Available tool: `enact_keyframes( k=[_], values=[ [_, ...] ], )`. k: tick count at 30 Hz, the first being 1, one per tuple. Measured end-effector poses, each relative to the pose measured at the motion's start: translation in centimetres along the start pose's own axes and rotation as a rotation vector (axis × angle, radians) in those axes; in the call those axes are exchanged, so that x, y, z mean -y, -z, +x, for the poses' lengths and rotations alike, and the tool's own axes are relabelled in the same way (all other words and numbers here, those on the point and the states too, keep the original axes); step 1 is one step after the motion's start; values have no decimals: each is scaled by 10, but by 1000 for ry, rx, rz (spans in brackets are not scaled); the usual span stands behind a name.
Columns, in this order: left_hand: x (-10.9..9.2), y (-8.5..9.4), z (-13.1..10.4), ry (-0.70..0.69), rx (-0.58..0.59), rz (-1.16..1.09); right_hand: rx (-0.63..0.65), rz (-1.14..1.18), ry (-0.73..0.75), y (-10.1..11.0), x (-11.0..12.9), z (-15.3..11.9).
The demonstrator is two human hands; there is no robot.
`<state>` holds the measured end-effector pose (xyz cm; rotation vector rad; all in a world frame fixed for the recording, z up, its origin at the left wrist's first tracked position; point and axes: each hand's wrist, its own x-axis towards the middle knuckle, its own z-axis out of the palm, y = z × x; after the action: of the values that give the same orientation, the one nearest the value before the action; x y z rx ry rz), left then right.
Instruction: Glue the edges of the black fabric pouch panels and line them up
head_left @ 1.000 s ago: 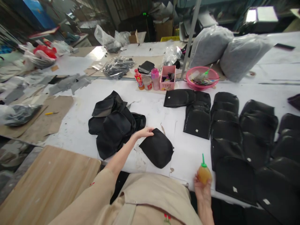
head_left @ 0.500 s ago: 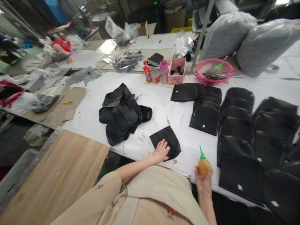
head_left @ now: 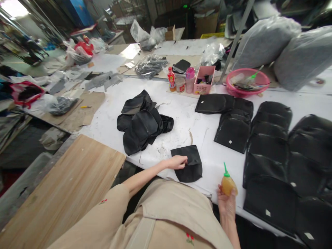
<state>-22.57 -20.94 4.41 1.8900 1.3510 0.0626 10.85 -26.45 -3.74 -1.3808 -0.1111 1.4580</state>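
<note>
My left hand [head_left: 178,162] rests on a flat black leather-like piece [head_left: 192,172] at the table's front edge. Its fingers are curled in a pinch on the piece, whose surface creases beside the fingertips. In my right hand [head_left: 226,200] is a squeeze bottle [head_left: 229,185] of amber liquid, its green nozzle pointing up. The bottle is upright, just right of the black piece. To the left, a loose heap of black pieces [head_left: 142,126] lies on the white tabletop [head_left: 155,157].
Overlapping rows of black pieces [head_left: 269,148] cover the right side. Behind stand a red-capped drink bottle [head_left: 171,79], a pink box [head_left: 204,81] and a pink basin [head_left: 247,90]. A wooden board [head_left: 70,186] is at the left front; large plastic-wrapped bundles [head_left: 267,41] are at the back right.
My left hand has gone from lying spread on the black piece to pinching it, and the piece has turned slightly. My right hand still holds the bottle. The view has shifted left.
</note>
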Motion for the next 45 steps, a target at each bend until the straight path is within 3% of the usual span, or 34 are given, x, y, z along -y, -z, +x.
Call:
enact_keyframes(
  k=[1,3,6,8,10,11,12,14,16,18,20,27,38,42,45],
  values=[
    [4,24,3,-10,59,-16,8,-7,2,0,0,0],
    [15,73,15,93,-19,67,19,-19,0,0,-1,1],
    [28,130,43,380,-318,283,2,-9,-10,-1,-1,1],
    [31,144,56,598,-564,351,-18,0,-16,-3,-1,0],
    [28,132,59,719,-763,347,-39,15,-16,-4,-1,-3],
    [25,118,56,710,-797,326,-46,28,-15,-5,-1,-4],
    [21,100,52,651,-770,307,-47,41,-12,-6,-1,-6],
    [14,58,42,424,-525,259,-42,62,-9,-6,-1,-8],
    [9,21,33,322,-325,257,-40,69,-9,-6,-1,-10],
    [9,-3,28,310,-263,302,-45,58,-6,-6,-1,-10],
    [12,-13,28,353,-298,333,-41,39,-1,-5,-2,-10],
    [24,-7,40,425,-366,296,-60,71,-18,-8,-1,-11],
    [29,14,73,462,-315,400,-25,67,6,-5,-6,-9],
    [20,23,61,381,-431,215,-52,85,-4,-5,-7,-8],
    [5,44,40,202,-460,-16,-93,139,-36,-7,-5,-8]
  ],
)
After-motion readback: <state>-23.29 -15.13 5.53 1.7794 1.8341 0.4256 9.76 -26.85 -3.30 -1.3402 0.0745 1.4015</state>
